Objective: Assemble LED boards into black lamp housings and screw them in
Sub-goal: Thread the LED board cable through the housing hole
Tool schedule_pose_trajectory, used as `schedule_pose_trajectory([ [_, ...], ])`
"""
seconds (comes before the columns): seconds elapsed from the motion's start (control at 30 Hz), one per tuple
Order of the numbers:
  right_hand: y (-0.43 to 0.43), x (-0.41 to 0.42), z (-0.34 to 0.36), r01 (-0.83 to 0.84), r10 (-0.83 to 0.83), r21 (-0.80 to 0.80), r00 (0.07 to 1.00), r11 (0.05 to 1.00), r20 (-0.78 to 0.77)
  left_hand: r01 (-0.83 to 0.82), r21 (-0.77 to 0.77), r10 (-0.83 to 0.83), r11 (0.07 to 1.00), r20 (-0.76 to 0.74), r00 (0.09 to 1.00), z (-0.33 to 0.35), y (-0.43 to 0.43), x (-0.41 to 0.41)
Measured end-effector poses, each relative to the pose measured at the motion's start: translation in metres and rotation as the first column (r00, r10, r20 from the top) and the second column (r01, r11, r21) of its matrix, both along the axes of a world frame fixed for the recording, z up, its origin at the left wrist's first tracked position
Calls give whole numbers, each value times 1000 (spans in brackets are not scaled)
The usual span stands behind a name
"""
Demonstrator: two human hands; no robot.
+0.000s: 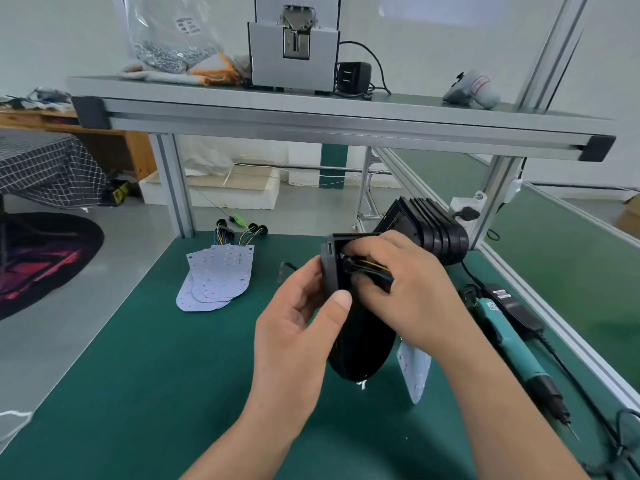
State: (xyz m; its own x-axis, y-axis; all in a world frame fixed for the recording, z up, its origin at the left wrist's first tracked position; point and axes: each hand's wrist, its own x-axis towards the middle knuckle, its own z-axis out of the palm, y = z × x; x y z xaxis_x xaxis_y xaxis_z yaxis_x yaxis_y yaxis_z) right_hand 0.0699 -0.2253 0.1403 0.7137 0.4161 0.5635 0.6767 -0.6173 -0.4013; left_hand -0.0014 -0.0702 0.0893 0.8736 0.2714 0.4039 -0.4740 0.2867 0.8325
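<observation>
Two bare forearms reach up from the near edge over the green mat point(145, 375), and between the hands a black housing point(360, 348) is held clear of the table, right of centre. Its long axis stands nearly upright: the rounded end points down toward the person and the squared, open end points up and away, tipped slightly left. The left hand point(298, 327) grips its left edge, thumb pressed on the rim and the other fingers curled behind it. The right hand point(405, 289) covers the upper opening, its fingers bent inward and pinching a bundle of yellow and blue wires point(379, 269) at the housing's mouth. A white LED board point(415, 372) hangs narrow end down beneath the right wrist; its top is hidden, so what holds it cannot be told. To the right a teal electric screwdriver point(512, 344) lies on the mat, bit toward the near right corner, beside a black power adapter point(516, 308). Farther off on the left, a fanned stack of LED boards point(218, 282) lies flat, rounded ends nearer, coloured leads at the far end. At the far right, a row of black housings point(433, 230) leans together. Above, a shelf point(311, 112) carries a grey machine point(294, 53) and a clear bag of screws point(166, 53).
</observation>
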Motion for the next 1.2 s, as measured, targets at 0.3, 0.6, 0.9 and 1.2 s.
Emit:
schedule_pose_trajectory([
  [0.3,17,4,-15,58,-45,139,994,989,-99,-29,-52,26,998,-51,998,-30,11,5],
  [0.6,41,-3,-27,149,-146,84,988,985,-43,-24,-43,22,999,-50,999,-39,14,3],
  [0.9,43,1,-23,94,-99,-97,994,991,-42,-103,40,107,994,-110,988,-41,14,0],
  [1.2,37,2,-24,48,-53,-184,998,982,-24,-87,49,93,995,-136,986,-40,16,0],
])
